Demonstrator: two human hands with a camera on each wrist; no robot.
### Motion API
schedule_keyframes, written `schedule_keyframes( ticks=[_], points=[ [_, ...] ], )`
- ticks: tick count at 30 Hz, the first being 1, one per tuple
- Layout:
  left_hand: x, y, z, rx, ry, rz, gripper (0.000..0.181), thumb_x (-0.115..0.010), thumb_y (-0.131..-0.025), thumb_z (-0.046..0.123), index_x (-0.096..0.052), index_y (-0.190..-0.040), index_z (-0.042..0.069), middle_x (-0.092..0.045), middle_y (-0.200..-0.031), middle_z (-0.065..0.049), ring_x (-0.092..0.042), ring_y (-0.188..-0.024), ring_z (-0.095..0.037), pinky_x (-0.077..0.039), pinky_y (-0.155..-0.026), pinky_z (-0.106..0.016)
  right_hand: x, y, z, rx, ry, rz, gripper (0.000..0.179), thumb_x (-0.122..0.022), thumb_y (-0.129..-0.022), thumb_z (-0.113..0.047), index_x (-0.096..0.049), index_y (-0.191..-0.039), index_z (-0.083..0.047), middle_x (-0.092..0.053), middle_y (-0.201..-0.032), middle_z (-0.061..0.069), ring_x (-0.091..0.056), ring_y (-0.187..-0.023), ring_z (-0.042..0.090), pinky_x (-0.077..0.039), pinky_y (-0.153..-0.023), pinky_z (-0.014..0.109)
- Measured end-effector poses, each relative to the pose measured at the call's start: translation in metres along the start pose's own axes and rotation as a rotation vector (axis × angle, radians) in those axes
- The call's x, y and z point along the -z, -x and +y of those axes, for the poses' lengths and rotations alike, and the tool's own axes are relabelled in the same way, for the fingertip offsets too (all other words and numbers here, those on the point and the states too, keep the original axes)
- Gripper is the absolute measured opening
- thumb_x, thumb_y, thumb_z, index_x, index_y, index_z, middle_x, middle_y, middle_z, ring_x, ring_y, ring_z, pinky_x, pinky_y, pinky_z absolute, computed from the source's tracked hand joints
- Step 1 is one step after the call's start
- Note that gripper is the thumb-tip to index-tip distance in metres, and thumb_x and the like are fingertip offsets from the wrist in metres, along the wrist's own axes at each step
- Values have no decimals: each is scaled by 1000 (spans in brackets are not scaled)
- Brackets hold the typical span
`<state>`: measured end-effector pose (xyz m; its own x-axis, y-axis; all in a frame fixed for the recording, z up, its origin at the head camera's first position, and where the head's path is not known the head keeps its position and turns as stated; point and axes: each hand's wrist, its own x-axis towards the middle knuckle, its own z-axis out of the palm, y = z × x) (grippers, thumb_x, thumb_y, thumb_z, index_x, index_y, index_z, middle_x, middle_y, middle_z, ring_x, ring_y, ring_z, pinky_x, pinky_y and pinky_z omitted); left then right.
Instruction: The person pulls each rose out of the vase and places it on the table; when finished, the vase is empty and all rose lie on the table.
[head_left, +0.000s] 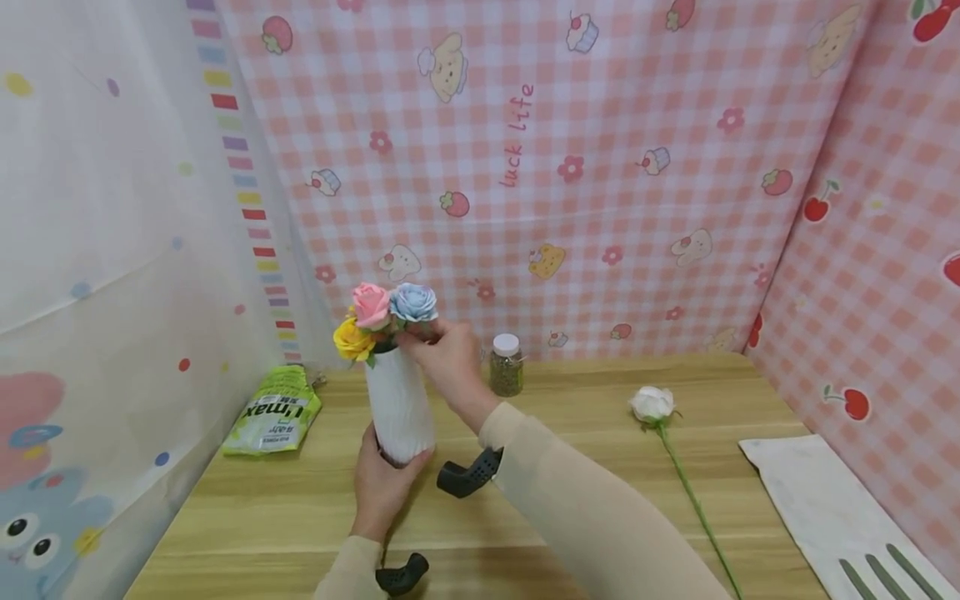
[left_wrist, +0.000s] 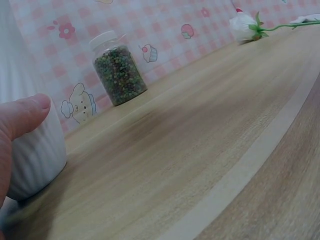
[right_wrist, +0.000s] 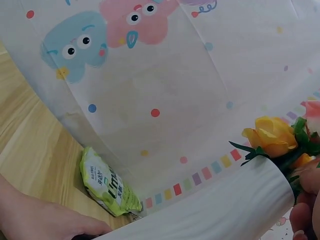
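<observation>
A white ribbed vase stands on the wooden table, tilted slightly in the head view. My left hand grips it low down, and the left wrist view shows the thumb lying along its side. Pink and yellow roses rise from the mouth, the yellow one leaning over the rim. Beside them is a blue rose. My right hand is at the rim, pinching the blue rose just below its bloom; its stem is hidden by the fingers and vase.
A white rose with a long green stem lies at the right, near a white cloth with dark green stripes. Behind the vase stands a white-lidded jar of small beads. A green packet rests at the left by the curtain.
</observation>
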<state>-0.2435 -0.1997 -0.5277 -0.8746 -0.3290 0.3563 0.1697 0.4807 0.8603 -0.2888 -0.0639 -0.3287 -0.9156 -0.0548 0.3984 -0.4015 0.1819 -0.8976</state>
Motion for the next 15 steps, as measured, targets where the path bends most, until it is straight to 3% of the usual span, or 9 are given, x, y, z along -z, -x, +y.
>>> schedule_keyframes(
  ticks=[8, 15],
  points=[
    [-1, 0, 0, 0, -1, 8, 103, -87, -67, 44, -32, -146, 6, -49, -133, -16, -50, -119, -31, -41, -97, -50, 5, -4, -10, 25, -91, 12, 15, -76, -85, -30, -75, -91, -16, -69, -80, -7, -60, -70, 11, -50, -58, 27],
    [-1, -1, -2, -14, 9, 13, 102, -87, -67, 42, -32, -145, 5, -50, -132, -16, -50, -118, -32, -41, -96, -50, 9, -7, -14, 48, -290, -55, 20, -69, -91, -24, -67, -101, -7, -70, -90, 9, -67, -70, 24, -55, -63, 42]
  ],
)
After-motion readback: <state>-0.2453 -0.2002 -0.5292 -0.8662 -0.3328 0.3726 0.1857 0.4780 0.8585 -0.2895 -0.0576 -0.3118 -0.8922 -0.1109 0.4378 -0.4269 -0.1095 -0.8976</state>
